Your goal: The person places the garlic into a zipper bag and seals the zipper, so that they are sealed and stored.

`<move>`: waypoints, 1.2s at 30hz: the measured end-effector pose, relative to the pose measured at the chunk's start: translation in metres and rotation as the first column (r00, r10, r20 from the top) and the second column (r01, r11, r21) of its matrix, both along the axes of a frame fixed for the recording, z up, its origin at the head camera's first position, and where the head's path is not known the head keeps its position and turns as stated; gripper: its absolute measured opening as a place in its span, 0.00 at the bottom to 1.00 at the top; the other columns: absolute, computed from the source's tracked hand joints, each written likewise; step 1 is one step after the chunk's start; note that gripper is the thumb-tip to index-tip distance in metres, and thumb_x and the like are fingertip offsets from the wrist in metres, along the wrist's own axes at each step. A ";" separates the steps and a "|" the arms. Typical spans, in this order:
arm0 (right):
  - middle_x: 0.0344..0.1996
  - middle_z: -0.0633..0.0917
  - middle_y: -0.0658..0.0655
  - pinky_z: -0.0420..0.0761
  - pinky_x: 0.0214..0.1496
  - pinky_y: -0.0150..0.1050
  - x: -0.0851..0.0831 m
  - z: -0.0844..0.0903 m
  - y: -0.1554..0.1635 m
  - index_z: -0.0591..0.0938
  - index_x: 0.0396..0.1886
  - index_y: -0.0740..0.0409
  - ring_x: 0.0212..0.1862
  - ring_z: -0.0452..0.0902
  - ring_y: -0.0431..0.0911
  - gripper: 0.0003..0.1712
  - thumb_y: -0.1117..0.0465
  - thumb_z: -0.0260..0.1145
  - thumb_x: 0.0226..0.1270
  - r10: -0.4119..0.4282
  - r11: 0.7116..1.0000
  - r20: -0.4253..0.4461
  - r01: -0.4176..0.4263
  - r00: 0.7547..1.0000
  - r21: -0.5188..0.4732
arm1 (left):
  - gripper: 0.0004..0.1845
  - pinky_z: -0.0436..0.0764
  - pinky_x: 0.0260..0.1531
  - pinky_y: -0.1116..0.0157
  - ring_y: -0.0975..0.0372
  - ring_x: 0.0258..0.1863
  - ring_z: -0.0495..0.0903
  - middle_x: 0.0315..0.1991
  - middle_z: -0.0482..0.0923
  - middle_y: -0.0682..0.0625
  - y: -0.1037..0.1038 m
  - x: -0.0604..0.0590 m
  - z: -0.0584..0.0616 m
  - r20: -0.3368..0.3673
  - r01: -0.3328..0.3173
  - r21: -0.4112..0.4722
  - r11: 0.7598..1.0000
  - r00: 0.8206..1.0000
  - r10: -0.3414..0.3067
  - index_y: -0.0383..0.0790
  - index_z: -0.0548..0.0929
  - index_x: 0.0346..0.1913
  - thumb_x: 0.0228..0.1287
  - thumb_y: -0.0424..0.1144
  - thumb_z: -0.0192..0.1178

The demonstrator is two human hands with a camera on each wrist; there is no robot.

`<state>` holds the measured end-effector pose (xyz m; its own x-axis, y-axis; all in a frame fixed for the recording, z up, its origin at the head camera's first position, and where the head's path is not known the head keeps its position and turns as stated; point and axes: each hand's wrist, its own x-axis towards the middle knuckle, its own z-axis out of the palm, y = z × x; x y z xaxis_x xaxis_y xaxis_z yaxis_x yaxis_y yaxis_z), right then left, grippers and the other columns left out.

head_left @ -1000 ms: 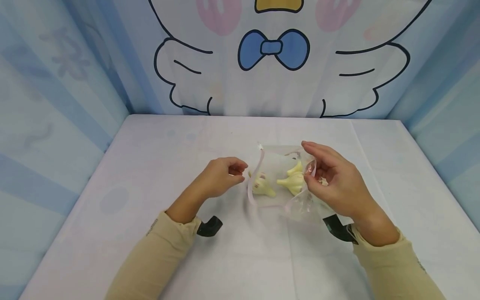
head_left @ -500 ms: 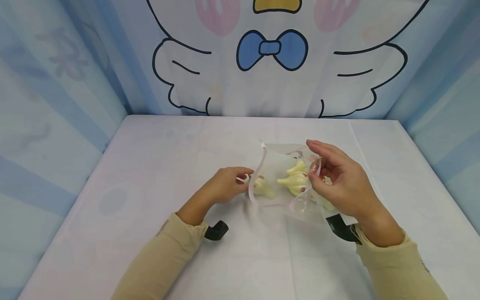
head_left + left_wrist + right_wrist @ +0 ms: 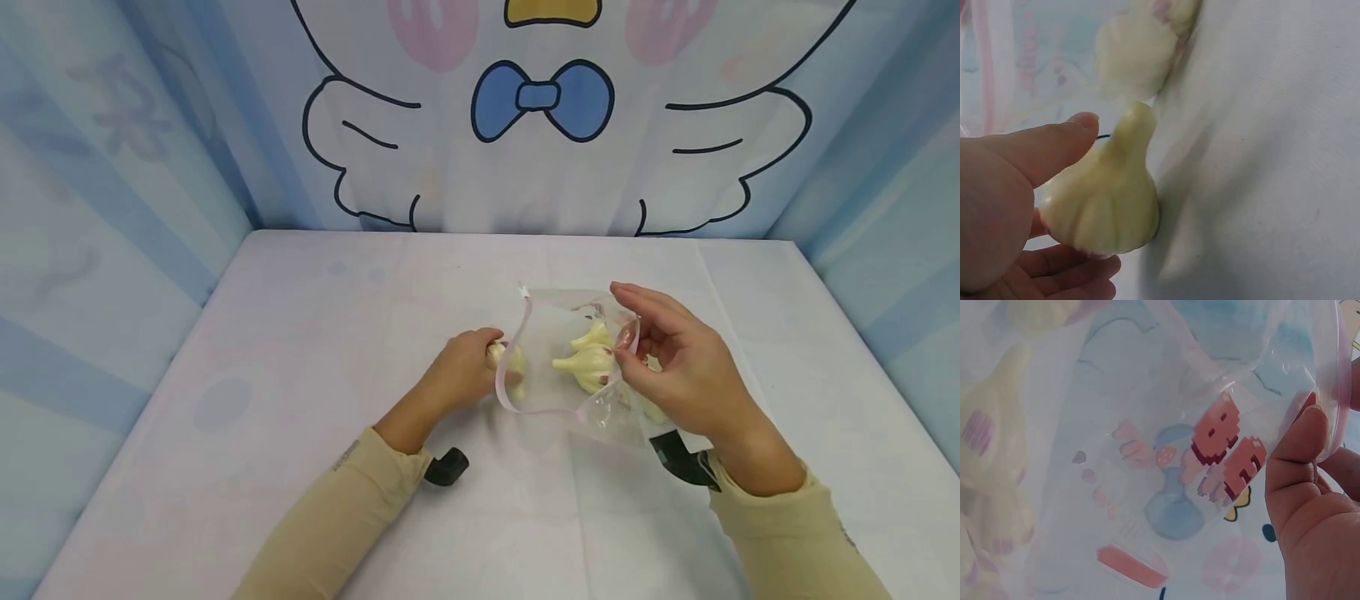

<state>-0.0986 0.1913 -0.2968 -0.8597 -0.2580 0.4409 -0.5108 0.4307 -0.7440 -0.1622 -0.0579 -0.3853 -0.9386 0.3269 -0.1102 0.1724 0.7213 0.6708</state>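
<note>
A see-through zip bag (image 3: 551, 321) with a pink edge and pink-red print lies on the table, its mouth spread toward the left. My right hand (image 3: 682, 367) pinches the bag's edge between thumb and fingers; the right wrist view shows the thumb (image 3: 1300, 450) on the plastic. At the mouth, my left hand (image 3: 465, 367) holds a pale yellow garlic bulb (image 3: 1107, 206), thumb on one side and fingers on the other. More garlic bulbs (image 3: 588, 367) with purplish patches sit inside the bag, some partly hidden by my right hand.
The bag lies on a white-clothed table (image 3: 300, 400). A curtain (image 3: 547, 183) with a blue bow tie printed on it hangs along the back edge, and blue-patterned curtains (image 3: 97, 208) close off both sides.
My left hand has moved right to the bag's mouth and taken hold of a garlic bulb, drawing it slightly left. The right hand keeps its pinch on the bag, barely shifted.
</note>
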 end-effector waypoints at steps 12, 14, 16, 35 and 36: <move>0.62 0.77 0.61 0.75 0.40 0.20 -0.002 -0.001 0.000 0.75 0.66 0.69 0.37 0.70 0.41 0.37 0.84 0.66 0.54 0.005 1.000 -0.023 -0.005 1.000 0.001 | 0.25 0.78 0.52 0.54 0.51 0.50 0.79 0.51 0.81 0.41 0.003 0.001 -0.006 -0.093 0.034 0.025 0.999 0.995 -0.031 0.36 0.81 0.60 0.59 0.38 0.72; 0.62 0.76 0.62 0.75 0.40 0.20 -0.002 -0.002 0.000 0.74 0.67 0.69 0.37 0.70 0.41 0.37 0.84 0.66 0.54 0.006 1.000 -0.028 -0.005 1.000 0.009 | 0.24 0.77 0.54 0.53 0.50 0.53 0.78 0.52 0.81 0.41 0.002 0.001 -0.007 -0.100 0.051 0.027 0.998 0.994 -0.048 0.37 0.81 0.60 0.61 0.38 0.71; 0.62 0.76 0.62 0.75 0.40 0.20 -0.002 -0.003 0.000 0.74 0.66 0.70 0.37 0.70 0.41 0.37 0.84 0.66 0.54 0.006 1.000 -0.028 -0.006 1.000 0.009 | 0.25 0.75 0.57 0.52 0.49 0.56 0.75 0.55 0.78 0.39 0.002 0.001 -0.008 -0.090 0.051 0.024 0.998 0.995 -0.049 0.38 0.81 0.62 0.63 0.39 0.69; 0.63 0.76 0.59 0.76 0.41 0.20 -0.002 -0.001 -0.001 0.74 0.68 0.66 0.37 0.71 0.41 0.37 0.82 0.67 0.56 -0.013 0.999 -0.007 0.013 1.000 0.048 | 0.26 0.73 0.59 0.49 0.47 0.61 0.72 0.61 0.73 0.37 -0.001 0.003 -0.012 -0.111 -0.003 0.032 0.999 0.994 0.006 0.41 0.76 0.64 0.65 0.38 0.68; 0.63 0.76 0.60 0.76 0.41 0.20 -0.002 -0.001 -0.001 0.74 0.68 0.66 0.37 0.71 0.41 0.37 0.82 0.67 0.56 -0.012 0.999 -0.005 0.012 1.000 0.044 | 0.26 0.73 0.59 0.49 0.47 0.60 0.72 0.61 0.73 0.38 -0.002 0.003 -0.010 -0.110 -0.009 0.044 0.999 0.994 0.013 0.40 0.75 0.64 0.64 0.38 0.69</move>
